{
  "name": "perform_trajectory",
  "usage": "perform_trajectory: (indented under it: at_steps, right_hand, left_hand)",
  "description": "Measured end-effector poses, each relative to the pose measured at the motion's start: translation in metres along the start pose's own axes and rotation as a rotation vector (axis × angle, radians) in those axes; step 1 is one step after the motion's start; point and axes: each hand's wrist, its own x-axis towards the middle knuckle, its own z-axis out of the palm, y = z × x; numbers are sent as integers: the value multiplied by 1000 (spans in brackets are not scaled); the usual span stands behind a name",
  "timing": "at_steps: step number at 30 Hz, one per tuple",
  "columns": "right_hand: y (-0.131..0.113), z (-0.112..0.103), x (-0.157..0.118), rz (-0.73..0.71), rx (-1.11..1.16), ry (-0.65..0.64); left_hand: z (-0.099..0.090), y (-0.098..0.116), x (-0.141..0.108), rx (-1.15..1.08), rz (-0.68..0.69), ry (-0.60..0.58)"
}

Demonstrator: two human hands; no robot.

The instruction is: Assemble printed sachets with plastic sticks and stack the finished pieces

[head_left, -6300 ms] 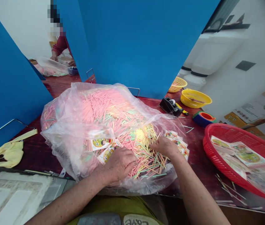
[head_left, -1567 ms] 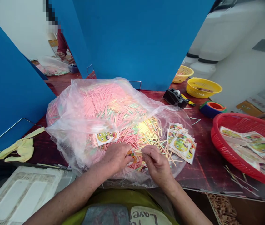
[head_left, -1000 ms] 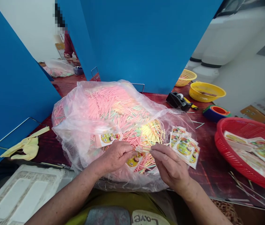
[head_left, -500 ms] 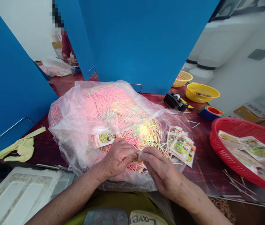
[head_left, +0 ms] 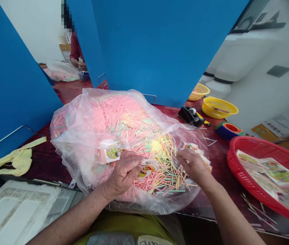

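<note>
My left hand (head_left: 122,173) pinches a small printed packet (head_left: 146,170) between thumb and fingers, over the front of a clear plastic bag (head_left: 69,143). Heaped in the bag are thin pink, yellow and green sticks (head_left: 157,149). Off to the right, my right hand (head_left: 194,165) has its fingers curled together above the bag's edge. A tiny pale bit shows at those fingertips, too small to name. Another printed packet (head_left: 111,154) lies on the bag just behind my left hand. More printed packets (head_left: 192,147) lie partly hidden behind my right hand.
A red basket (head_left: 239,143) with printed packets stands at the right. Behind it are rolls of tape (head_left: 226,131), a black tape dispenser (head_left: 190,116) and a yellow basket (head_left: 211,112). Blue panels (head_left: 160,47) rise behind the bag. A yellow glove (head_left: 19,160) lies at left.
My hands were together at the small packet. My right hand has moved away to the right, while my left hand keeps the packet, now more visible.
</note>
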Motion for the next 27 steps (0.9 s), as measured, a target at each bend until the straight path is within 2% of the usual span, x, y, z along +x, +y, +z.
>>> perform_trajectory:
  at_steps: [3,6,8,11,14,16,19,21,22,25,27]
  right_hand:
    - [-36,-19,-8,105,657,310]
    - [-84,-22,-12,105,977,474]
    - [-108,-11,-10,121,1072,524]
    - [-125,13,-8,204,1132,455]
    - [-126,24,-11,202,1023,307]
    - [-124,20,-14,142,806,308]
    - [-124,6,-20,-118,384,338]
    - [-129,-2,-22,-329,185,277]
    - [-132,-3,-23,-375,132,270]
    - [-138,-1,-27,-286,102,395]
    - [-133,3,-31,-246,104,453]
  left_hand:
    - [7,0,1,7,19,0]
    - [14,2,4,4,10,-6]
    - [17,5,5,-3,2,-11]
    - [17,10,4,-12,-21,2]
    - [14,12,-1,-13,-51,43]
    - [12,11,-5,-17,-50,77]
    - [9,8,-8,-47,-5,64]
    - [6,8,-8,-62,12,66]
    - [6,9,-7,-63,9,81]
    - [9,15,-6,-72,9,117]
    - [15,18,-6,-102,-17,103]
